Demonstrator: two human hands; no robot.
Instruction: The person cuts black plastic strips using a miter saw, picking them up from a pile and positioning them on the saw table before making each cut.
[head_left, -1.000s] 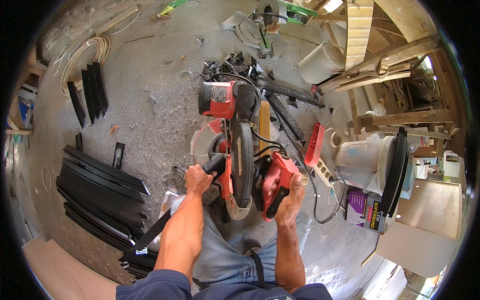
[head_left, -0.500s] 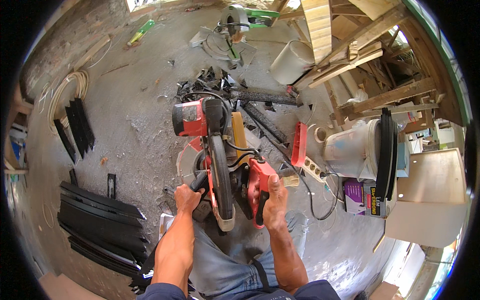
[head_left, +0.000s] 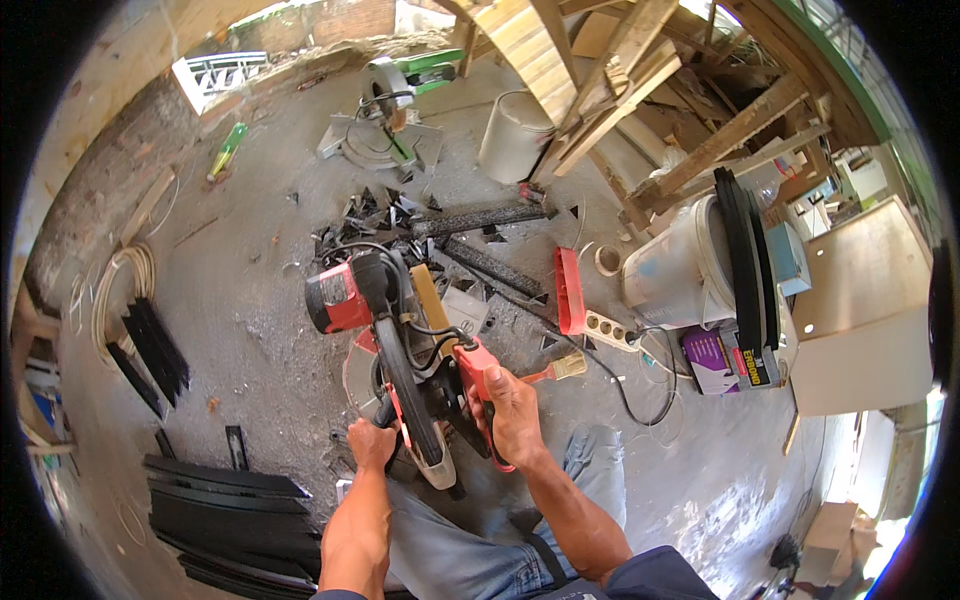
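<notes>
A red-and-black miter saw (head_left: 398,385) stands on the floor in front of my knees. My right hand (head_left: 512,415) is wrapped round its red handle, thumb lying along the top. On the other side of the blade guard, my left hand (head_left: 370,442) closes round a black grip low on the saw. The left fingertips are partly hidden. Beyond the saw lies a heap of black offcuts (head_left: 375,215) with long dark strips beside it. A paintbrush (head_left: 570,366) rests to the right of my right hand.
Stacked black strips (head_left: 225,515) lie at near left, a coiled hose (head_left: 125,295) farther off. On the right are a power strip (head_left: 608,330), a white bucket (head_left: 680,262) and a purple-black box (head_left: 715,360). A green miter saw (head_left: 390,120) and leaning timber (head_left: 610,95) are at the back.
The view has turned, so the saw and the far things sit farther left in the picture. Both hands keep their hold on the saw.
</notes>
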